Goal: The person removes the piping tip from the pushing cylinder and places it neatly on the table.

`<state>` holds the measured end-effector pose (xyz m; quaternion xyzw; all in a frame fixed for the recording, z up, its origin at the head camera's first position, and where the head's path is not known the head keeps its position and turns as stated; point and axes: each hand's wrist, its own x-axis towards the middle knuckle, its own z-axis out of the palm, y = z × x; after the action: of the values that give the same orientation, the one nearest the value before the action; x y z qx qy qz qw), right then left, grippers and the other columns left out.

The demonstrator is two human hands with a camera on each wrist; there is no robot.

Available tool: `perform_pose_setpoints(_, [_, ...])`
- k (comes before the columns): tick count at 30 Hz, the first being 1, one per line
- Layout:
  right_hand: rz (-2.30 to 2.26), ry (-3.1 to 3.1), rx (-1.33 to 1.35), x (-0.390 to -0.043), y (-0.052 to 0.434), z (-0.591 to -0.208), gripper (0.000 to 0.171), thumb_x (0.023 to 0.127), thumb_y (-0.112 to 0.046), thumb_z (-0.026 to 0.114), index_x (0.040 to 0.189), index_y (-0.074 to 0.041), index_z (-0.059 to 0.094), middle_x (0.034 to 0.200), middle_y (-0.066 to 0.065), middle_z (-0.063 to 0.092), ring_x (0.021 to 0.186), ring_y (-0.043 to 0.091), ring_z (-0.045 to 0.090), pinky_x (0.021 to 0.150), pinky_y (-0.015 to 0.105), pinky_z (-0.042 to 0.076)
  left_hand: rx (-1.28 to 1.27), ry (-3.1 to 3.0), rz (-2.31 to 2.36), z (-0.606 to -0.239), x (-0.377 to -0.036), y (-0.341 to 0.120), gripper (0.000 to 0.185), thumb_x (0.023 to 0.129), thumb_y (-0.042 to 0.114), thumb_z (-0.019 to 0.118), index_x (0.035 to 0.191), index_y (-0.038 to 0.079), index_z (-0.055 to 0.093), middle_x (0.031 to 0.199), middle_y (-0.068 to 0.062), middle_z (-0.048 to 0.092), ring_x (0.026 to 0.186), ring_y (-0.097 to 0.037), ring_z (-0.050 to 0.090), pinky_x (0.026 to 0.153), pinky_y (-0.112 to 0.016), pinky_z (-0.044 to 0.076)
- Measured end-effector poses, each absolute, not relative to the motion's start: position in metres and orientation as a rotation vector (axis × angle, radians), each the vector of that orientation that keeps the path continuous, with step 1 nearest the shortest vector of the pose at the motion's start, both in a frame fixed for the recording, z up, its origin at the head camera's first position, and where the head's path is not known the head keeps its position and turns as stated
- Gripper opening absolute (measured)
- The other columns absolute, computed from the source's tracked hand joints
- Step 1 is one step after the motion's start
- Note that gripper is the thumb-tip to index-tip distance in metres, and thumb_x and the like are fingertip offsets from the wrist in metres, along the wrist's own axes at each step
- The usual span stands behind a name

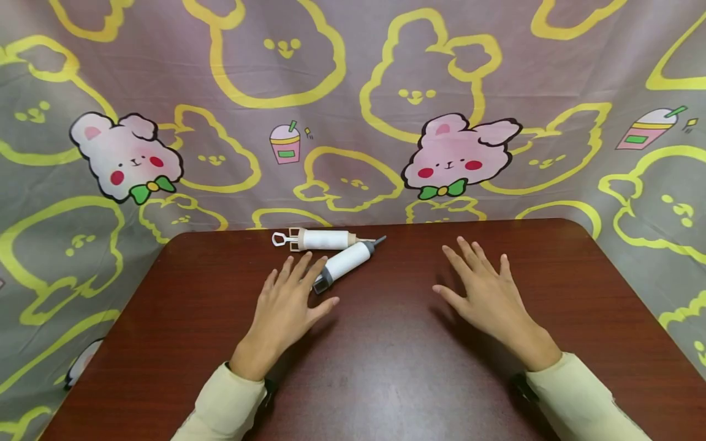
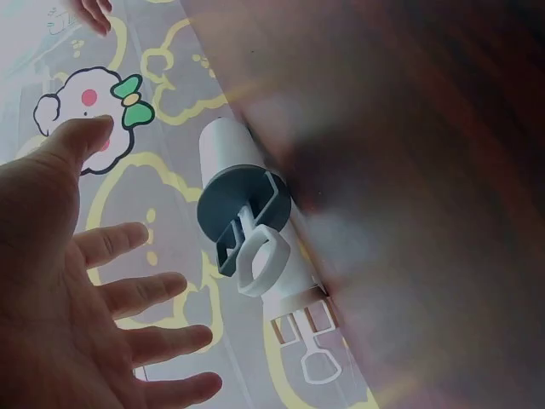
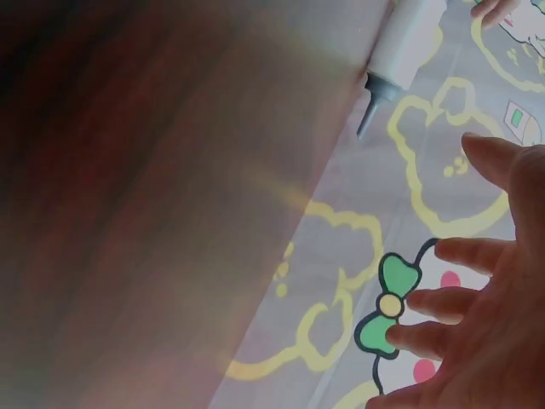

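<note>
Two white-barrelled syringes lie near the far edge of the table, left of the middle. One has a beige flange and tip and a white pull ring (image 1: 325,239); the grey-ended syringe (image 1: 349,260) slants in front of it, and their tip ends meet. With fingers spread, my left hand (image 1: 282,312) is held beside the grey-ended syringe, its fingertips overlapping that one's rear end in the head view. The left wrist view shows a gap between hand and syringes. My right hand (image 1: 491,300), fingers also spread, is over the right side of the table and holds nothing.
The dark brown wooden table (image 1: 386,367) has rounded far corners. Behind it and along both sides hangs a fabric backdrop (image 1: 342,79) with yellow outlines and cartoon bears. Dark bands (image 1: 524,387) show at the wrists under light sleeves (image 1: 579,398).
</note>
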<state>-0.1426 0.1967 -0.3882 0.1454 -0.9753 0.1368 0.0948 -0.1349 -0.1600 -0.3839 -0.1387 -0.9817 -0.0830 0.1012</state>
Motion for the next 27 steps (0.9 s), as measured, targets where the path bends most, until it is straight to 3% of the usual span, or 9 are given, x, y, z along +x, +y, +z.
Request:
perform_pose_setpoints(13, [0.422, -2.837, 0.589, -0.166, 0.168, -0.388, 0.076, 0.094, -0.047, 0.074, 0.156, -0.011, 0.049, 0.165, 0.018, 0.042, 0.152, 0.042, 0.041, 0.121, 0.074, 0.021, -0.457, -2.838, -0.368, -0.389, -0.145, -0.161, 0.078, 0.089, 0.057, 0.076, 0.154, 0.019, 0.052, 0.155, -0.012, 0.056, 0.143, -0.044, 0.052, 0.111, -0.063, 0.044])
perform_pose_setpoints(27, [0.449, -2.701, 0.799, -0.202, 0.137, -0.395, 0.072, 0.088, -0.042, 0.082, 0.148, -0.009, 0.059, 0.15, 0.015, 0.06, 0.14, 0.034, 0.056, 0.116, 0.059, 0.042, -0.447, -2.836, -0.473, -0.392, -0.157, -0.161, 0.074, 0.088, 0.05, 0.078, 0.152, 0.02, 0.055, 0.151, -0.011, 0.059, 0.14, -0.035, 0.056, 0.109, -0.058, 0.048])
